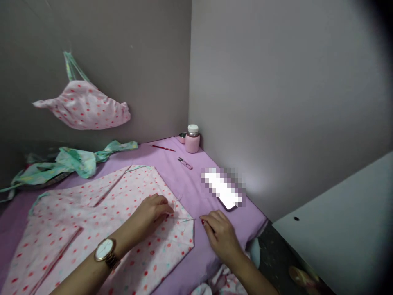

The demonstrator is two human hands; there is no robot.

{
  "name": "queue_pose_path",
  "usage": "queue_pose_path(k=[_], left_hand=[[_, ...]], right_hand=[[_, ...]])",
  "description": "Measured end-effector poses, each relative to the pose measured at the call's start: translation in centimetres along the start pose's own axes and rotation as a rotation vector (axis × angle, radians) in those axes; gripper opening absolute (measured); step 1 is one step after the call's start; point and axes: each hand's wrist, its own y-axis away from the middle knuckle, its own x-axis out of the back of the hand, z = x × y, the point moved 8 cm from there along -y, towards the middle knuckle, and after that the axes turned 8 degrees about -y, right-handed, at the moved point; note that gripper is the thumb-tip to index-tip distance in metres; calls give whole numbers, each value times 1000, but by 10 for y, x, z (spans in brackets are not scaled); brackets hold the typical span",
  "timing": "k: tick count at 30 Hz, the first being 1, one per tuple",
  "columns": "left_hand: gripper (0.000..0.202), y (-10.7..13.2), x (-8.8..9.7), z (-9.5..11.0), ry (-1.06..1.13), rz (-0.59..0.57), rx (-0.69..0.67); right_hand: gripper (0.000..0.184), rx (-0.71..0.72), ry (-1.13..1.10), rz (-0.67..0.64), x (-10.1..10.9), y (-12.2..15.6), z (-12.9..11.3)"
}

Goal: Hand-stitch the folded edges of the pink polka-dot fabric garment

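Pink cloth with red dots [129,221] lies spread over the lilac-covered table, with folded seams and mint-green edging. My left hand [156,211], a watch [105,250] on its wrist, rests on the cloth near its right corner. Its fingers are curled, thumb and forefinger pinching the fabric. Just off that corner, my right hand [219,233] is closed in a pinch. Whatever it holds is too small to make out. Loose pale thread [178,199] curls up from the cloth beside my left fingertips, and a thin line of thread lies along the corner toward my right hand.
Thread snips [185,163], a red pencil [164,148], a pink jar with white lid [192,141] and a lit phone [224,190] lie toward the back and right. Green patterned fabric [76,162] is bunched at left. A dotted pouch-like cloth [89,107] hangs on the wall.
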Motion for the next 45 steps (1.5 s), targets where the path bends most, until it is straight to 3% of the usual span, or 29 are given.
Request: queue_pose_path(k=[5, 10, 12, 16, 19, 21, 22, 24, 31, 35, 37, 39, 42, 45], left_hand=[[17, 2, -17, 13, 1, -46, -10], [6, -6, -37, 12, 108, -58, 9], [7, -6, -36, 15, 133, -44, 13], [13, 2, -14, 35, 325, 17, 86], [14, 11, 0, 55, 531, 10, 160], [15, 17, 6, 62, 633, 4, 202], [16, 21, 8, 64, 663, 4, 216], [18, 29, 11, 62, 673, 8, 246], [24, 59, 12, 53, 620, -80, 297], [25, 66, 12, 62, 623, -147, 292], [26, 67, 11, 67, 628, -171, 286], [27, 69, 10, 71, 628, -183, 280], [27, 73, 10, 71, 599, -175, 275], [29, 79, 14, 67, 543, -167, 285]], right_hand=[[22, 23, 6, 0, -1, -2, -1], [23, 1, -2, 9, 0, -1, 0], [23, -4, -67, 38, 5, -1, -2], [23, -22, -331, 83, 21, -6, -24], [38, -97, -554, -157, 9, -14, -55], [25, -178, -666, -357, -4, -14, -73], [19, -211, -703, -427, -8, -12, -78], [29, -255, -755, -475, -10, -9, -82], [38, -452, -1086, -390, 1, 8, -54], [35, -644, -1268, -91, 4, 12, -35], [38, -750, -1443, 95, 0, 14, -32], [45, -861, -1665, 187, -11, 17, -36], [50, -991, -1892, 131, -31, 21, -48], [45, -963, -1782, -75, -38, 26, -51]])
